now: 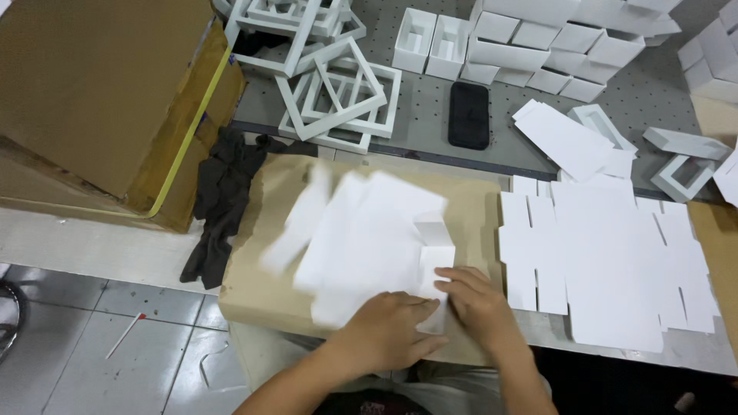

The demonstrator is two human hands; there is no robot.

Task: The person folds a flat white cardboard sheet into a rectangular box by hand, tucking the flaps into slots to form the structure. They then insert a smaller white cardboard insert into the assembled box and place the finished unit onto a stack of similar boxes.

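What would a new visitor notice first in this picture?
Both hands, left hand and right hand, press a white card blank, blurred, on a brown board at centre. A stack of flat blanks lies to the right, and finished white boxes pile up behind.

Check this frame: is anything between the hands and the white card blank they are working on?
Nothing visible. The left hand and right hand both rest directly on the card blank, which lies motion-blurred on a brown board. The stack of flat blanks sits apart, to the right.
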